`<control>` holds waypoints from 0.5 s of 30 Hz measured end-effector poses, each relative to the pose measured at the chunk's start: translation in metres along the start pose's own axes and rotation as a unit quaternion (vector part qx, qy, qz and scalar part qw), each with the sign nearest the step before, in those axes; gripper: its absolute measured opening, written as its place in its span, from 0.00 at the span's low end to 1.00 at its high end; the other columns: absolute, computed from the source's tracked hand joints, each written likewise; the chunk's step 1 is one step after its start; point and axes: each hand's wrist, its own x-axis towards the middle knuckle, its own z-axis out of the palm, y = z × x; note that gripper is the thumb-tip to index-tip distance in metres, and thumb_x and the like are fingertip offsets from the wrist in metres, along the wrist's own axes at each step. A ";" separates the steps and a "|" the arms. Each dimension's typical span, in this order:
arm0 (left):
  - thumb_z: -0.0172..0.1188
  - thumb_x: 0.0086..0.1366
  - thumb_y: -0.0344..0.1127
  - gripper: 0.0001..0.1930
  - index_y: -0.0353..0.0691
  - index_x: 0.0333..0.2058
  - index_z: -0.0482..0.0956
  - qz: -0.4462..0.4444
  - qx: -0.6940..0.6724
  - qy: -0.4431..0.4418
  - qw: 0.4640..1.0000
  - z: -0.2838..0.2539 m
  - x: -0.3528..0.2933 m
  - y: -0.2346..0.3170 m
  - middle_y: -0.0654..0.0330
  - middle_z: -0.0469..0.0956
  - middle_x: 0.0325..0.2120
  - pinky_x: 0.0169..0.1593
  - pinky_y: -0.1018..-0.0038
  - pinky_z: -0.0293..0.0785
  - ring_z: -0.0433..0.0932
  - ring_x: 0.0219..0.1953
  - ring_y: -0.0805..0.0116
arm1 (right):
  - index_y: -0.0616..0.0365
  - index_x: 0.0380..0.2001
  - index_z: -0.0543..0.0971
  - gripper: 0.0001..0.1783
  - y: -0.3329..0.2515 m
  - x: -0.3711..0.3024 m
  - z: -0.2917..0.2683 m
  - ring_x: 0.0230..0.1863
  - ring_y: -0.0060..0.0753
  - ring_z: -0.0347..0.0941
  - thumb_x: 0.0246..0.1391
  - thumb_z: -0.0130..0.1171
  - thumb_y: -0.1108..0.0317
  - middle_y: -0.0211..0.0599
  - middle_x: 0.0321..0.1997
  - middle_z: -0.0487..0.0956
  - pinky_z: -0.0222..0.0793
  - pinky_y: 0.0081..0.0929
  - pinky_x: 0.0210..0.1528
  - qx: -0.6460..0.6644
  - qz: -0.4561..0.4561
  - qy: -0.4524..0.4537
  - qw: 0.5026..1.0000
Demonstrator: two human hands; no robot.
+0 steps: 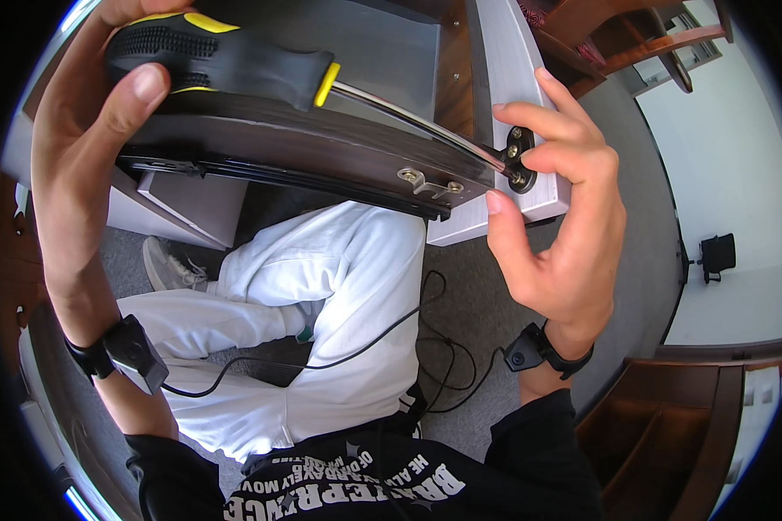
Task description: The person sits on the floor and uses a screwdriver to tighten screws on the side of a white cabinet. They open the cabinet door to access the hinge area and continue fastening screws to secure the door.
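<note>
My left hand (pixel 87 130) is wrapped around the thick black-and-yellow handle of a screwdriver (pixel 226 61). Its steel shaft slants down to the right, and the tip meets a screw on a small black bracket (pixel 519 149). The bracket sits on the inner side of a light wood-grain drawer front (pixel 513 52), with several screws in it. My right hand (pixel 573 191) curls around the bracket, index and middle fingers bent over it and thumb by the drawer corner. A dark drawer side (pixel 321 143) lies beneath the shaft, carrying a metal clip (pixel 427 181) and a black slide rail (pixel 295 181).
My legs in white trousers (pixel 321 286) are folded under the drawer on grey carpet (pixel 460 347). A black cable (pixel 321 360) runs between the wrist-worn devices. Brown wooden furniture (pixel 660 434) stands at the right, with a wooden chair (pixel 617 43) at the far right.
</note>
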 end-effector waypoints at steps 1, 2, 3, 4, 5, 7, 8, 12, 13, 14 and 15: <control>0.57 0.64 0.64 0.33 0.49 0.60 0.74 -0.002 0.011 0.014 1.000 0.001 -0.004 -0.004 0.53 0.76 0.57 0.70 0.56 0.60 0.70 0.65 0.54 | 0.60 0.42 0.64 0.20 0.000 0.000 0.000 0.68 0.67 0.64 0.46 0.58 0.82 0.58 0.54 0.77 0.59 0.49 0.67 -0.001 0.000 0.001 1.000; 0.56 0.66 0.62 0.32 0.49 0.61 0.73 -0.001 0.026 0.010 1.000 0.000 -0.006 -0.009 0.53 0.75 0.58 0.69 0.57 0.61 0.71 0.64 0.53 | 0.60 0.42 0.64 0.20 0.000 0.000 0.001 0.68 0.67 0.64 0.46 0.58 0.82 0.58 0.54 0.77 0.59 0.49 0.67 -0.005 -0.003 0.001 1.000; 0.55 0.68 0.60 0.30 0.50 0.62 0.73 0.001 0.040 0.005 0.999 0.001 -0.008 -0.012 0.53 0.74 0.59 0.69 0.57 0.63 0.71 0.64 0.53 | 0.60 0.42 0.64 0.20 0.000 0.000 0.001 0.68 0.67 0.64 0.46 0.58 0.82 0.58 0.54 0.77 0.60 0.49 0.67 -0.001 0.002 0.003 1.000; 0.53 0.70 0.58 0.29 0.51 0.63 0.72 0.002 0.055 0.000 0.999 0.001 -0.010 -0.014 0.52 0.73 0.61 0.68 0.58 0.64 0.72 0.64 0.53 | 0.60 0.42 0.64 0.20 0.000 0.000 0.002 0.68 0.67 0.64 0.46 0.57 0.82 0.58 0.54 0.77 0.60 0.49 0.67 -0.001 0.003 0.004 1.000; 0.52 0.73 0.54 0.26 0.51 0.64 0.72 -0.005 0.079 0.002 0.997 0.004 -0.012 -0.015 0.52 0.72 0.61 0.68 0.60 0.65 0.73 0.63 0.53 | 0.60 0.42 0.64 0.20 0.000 0.000 0.002 0.68 0.67 0.64 0.46 0.57 0.82 0.58 0.54 0.77 0.60 0.49 0.67 -0.001 0.003 0.003 1.000; 0.50 0.75 0.46 0.23 0.52 0.66 0.70 0.015 0.133 0.018 0.991 0.006 -0.013 -0.012 0.51 0.71 0.62 0.65 0.63 0.68 0.75 0.61 0.55 | 0.60 0.42 0.64 0.20 0.000 0.001 0.001 0.69 0.67 0.64 0.46 0.57 0.82 0.58 0.54 0.77 0.60 0.49 0.67 -0.004 0.001 -0.001 1.000; 0.49 0.77 0.42 0.22 0.52 0.67 0.69 0.024 0.160 0.026 0.986 0.008 -0.013 -0.008 0.51 0.71 0.62 0.64 0.65 0.70 0.77 0.60 0.57 | 0.60 0.42 0.64 0.20 -0.001 0.001 0.001 0.69 0.67 0.64 0.46 0.57 0.82 0.58 0.54 0.77 0.60 0.49 0.67 -0.009 -0.003 -0.001 1.000; 0.53 0.70 0.51 0.30 0.47 0.67 0.66 -0.161 -0.042 -0.011 0.986 0.004 -0.009 0.017 0.53 0.71 0.61 0.68 0.65 0.61 0.73 0.63 0.57 | 0.60 0.42 0.64 0.20 -0.002 0.001 0.000 0.68 0.67 0.64 0.46 0.57 0.83 0.58 0.54 0.77 0.60 0.49 0.67 0.006 0.004 0.002 1.000; 0.53 0.69 0.51 0.30 0.46 0.67 0.66 -0.113 -0.018 -0.014 0.993 0.002 -0.009 0.023 0.54 0.71 0.61 0.69 0.63 0.59 0.71 0.64 0.57 | 0.60 0.42 0.64 0.20 -0.001 0.001 0.000 0.68 0.68 0.64 0.46 0.57 0.83 0.58 0.54 0.77 0.60 0.49 0.67 0.005 0.003 0.002 1.000; 0.52 0.69 0.50 0.29 0.45 0.65 0.67 -0.090 -0.029 -0.015 0.995 0.002 -0.005 0.026 0.54 0.71 0.61 0.70 0.61 0.57 0.68 0.66 0.58 | 0.60 0.42 0.64 0.20 -0.001 0.001 0.001 0.68 0.68 0.64 0.46 0.57 0.82 0.58 0.54 0.77 0.60 0.50 0.67 0.001 -0.004 0.001 1.000; 0.51 0.68 0.49 0.29 0.45 0.64 0.68 -0.067 -0.040 -0.015 0.997 0.002 -0.003 0.028 0.54 0.71 0.61 0.71 0.59 0.56 0.66 0.68 0.58 | 0.61 0.42 0.64 0.20 0.000 0.001 0.001 0.68 0.68 0.64 0.46 0.57 0.82 0.59 0.54 0.77 0.60 0.50 0.67 0.004 -0.002 0.001 1.000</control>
